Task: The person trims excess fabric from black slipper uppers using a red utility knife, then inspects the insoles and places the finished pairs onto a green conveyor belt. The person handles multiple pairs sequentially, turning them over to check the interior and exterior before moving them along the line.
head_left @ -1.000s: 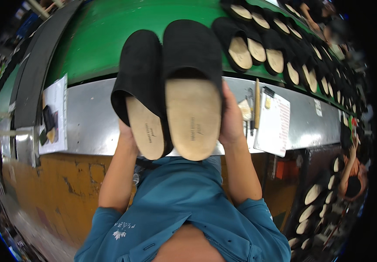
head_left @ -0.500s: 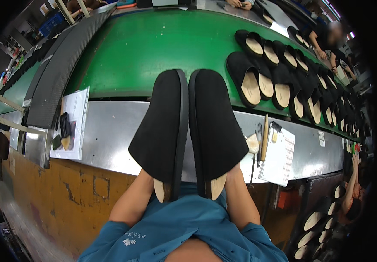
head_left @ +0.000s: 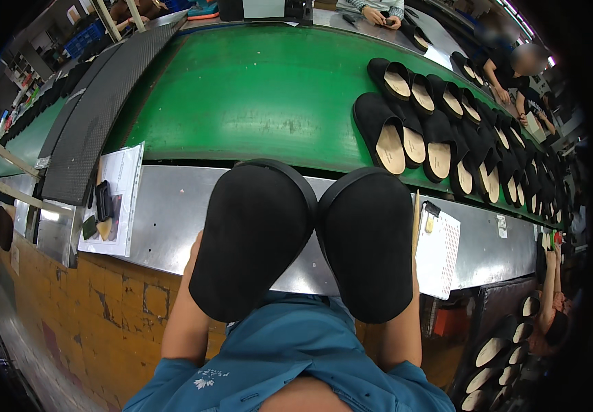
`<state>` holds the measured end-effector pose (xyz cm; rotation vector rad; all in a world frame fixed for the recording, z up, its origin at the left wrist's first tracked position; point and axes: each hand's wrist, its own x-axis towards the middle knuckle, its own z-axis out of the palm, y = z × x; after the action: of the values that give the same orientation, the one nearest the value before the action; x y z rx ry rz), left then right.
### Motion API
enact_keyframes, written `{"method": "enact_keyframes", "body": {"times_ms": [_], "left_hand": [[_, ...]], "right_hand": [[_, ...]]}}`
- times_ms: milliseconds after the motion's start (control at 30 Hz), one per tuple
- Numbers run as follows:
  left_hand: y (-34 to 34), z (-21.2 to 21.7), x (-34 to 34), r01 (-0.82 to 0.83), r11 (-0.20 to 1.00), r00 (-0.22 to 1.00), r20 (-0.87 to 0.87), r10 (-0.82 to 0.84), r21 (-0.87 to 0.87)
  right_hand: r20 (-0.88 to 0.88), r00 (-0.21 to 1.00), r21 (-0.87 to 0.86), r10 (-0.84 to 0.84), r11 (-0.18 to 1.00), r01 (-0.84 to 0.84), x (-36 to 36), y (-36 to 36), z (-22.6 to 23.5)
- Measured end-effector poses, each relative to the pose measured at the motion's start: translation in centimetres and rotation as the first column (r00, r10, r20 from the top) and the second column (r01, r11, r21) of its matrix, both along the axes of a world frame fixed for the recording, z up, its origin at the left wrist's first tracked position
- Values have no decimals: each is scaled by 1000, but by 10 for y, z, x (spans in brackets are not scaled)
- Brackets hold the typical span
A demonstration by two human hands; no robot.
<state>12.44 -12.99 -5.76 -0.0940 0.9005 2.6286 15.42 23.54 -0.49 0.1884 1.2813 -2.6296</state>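
Green belt (head_left: 241,103) beyond two matte-black, round-toed slip-on shoes (head_left: 255,233).

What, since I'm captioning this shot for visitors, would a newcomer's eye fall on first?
Most likely the large left clog and right clog, both plain black, raised side by side at the centre, in front of the steel worktop. Next, the bright green surface stretching across beyond them. Then the crowded black clogs with pale footbeds lined up along its right side.
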Motion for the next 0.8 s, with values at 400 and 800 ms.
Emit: {"method": "enact_keyframes", "body": {"times_ms": [400,800], "left_hand": [[15,74,21,-522,573,821,-555,136,-631],[-35,71,-27,-516,351,856,-451,254,-781]], "right_hand": [[-402,907,613,-127,698,370,14,-20,37],[56,995,226,-80,972,65,-8,-48,15]]}}
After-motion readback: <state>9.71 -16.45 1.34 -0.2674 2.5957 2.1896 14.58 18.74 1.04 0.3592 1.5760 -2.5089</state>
